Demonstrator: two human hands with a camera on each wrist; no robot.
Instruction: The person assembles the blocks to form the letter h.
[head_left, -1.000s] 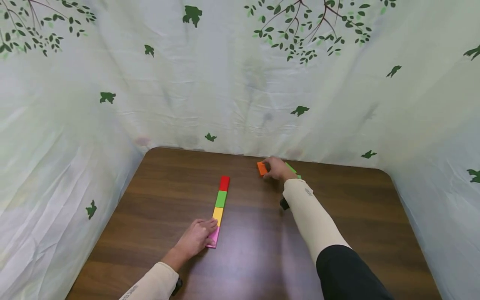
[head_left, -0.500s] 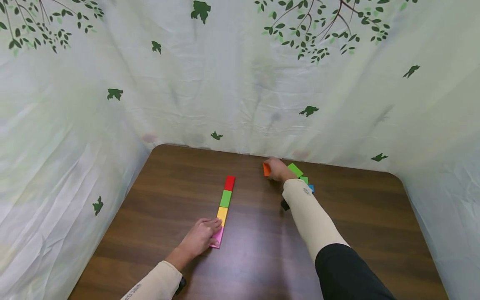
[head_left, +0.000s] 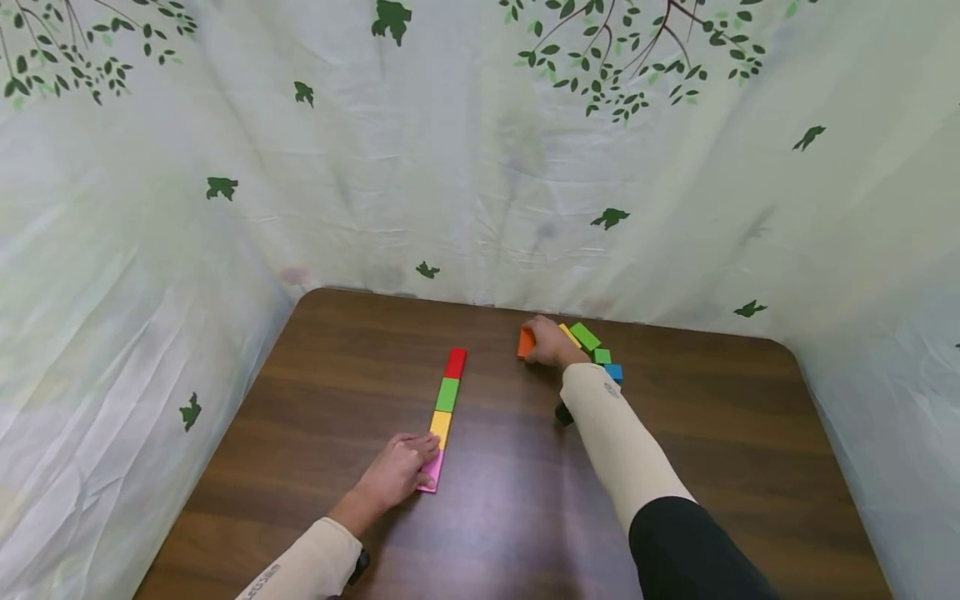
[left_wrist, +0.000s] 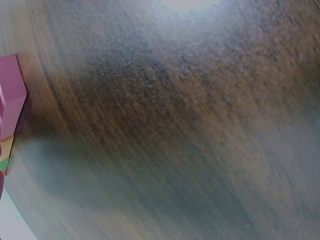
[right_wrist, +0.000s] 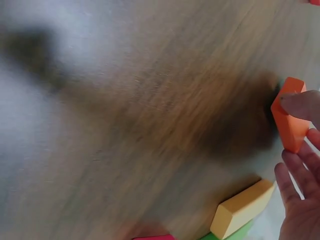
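In the head view, my left hand (head_left: 397,471) grips the pink block (head_left: 431,471), the near end of a straight row. Beyond it lie a yellow block (head_left: 440,428), a green block (head_left: 447,394) and a red block (head_left: 455,363), end to end. At the table's far side my right hand (head_left: 553,342) holds an orange block (head_left: 527,343). The right wrist view has its thumb (right_wrist: 300,105) pressed on the orange block (right_wrist: 290,117), with fingers behind and below. Only the pink block's end (left_wrist: 11,95) appears in the left wrist view.
Right of the right hand lie a yellow block (head_left: 571,336), two green blocks (head_left: 585,336) and a blue block (head_left: 613,372). A dark pink block (right_wrist: 155,237) edges into the right wrist view. A white printed curtain (head_left: 480,167) hangs behind the brown table (head_left: 712,433).
The right hand has come slightly nearer with the orange block, and the loose yellow, green and blue blocks show more. The left hand has stayed at the pink block.
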